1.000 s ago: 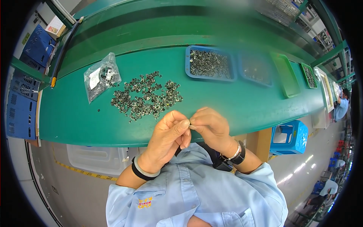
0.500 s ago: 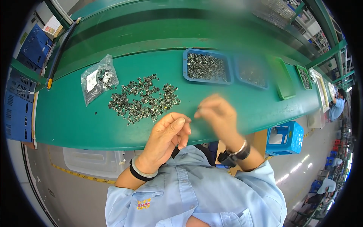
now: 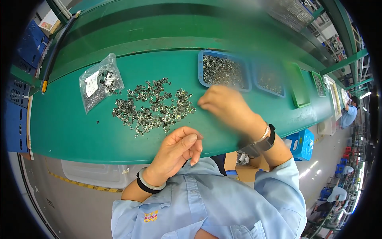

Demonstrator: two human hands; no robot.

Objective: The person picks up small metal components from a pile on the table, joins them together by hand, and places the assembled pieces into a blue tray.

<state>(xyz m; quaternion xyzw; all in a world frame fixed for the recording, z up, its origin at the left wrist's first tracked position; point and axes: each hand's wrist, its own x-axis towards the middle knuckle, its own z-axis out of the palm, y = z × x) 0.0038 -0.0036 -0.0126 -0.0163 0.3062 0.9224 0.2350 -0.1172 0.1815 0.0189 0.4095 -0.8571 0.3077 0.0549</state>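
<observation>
A loose pile of small shiny metal and dark parts (image 3: 181,104) lies spread on the green table top (image 3: 79,139). My left hand (image 3: 173,151) is just in front of the pile, over the table's near edge. Its fingers curl in and the thumb presses to the forefinger; whatever they hold is hidden. My right hand (image 3: 226,106) is just right of the pile, below the blue tray (image 3: 200,69) of small metal parts. Its fingers are drawn together and slightly blurred, and I cannot see what is between them.
A clear bag of parts (image 3: 93,95) lies left of the pile. Right of the first tray are a second blue tray (image 3: 274,94), a green tray (image 3: 299,93) and a smaller green tray (image 3: 319,85). A blue stool (image 3: 304,145) and a cardboard box (image 3: 246,174) stand below the table.
My right hand has moved up and toward the pile, from beside my left hand. My left hand has stayed nearly where it was. The view has shifted slightly.
</observation>
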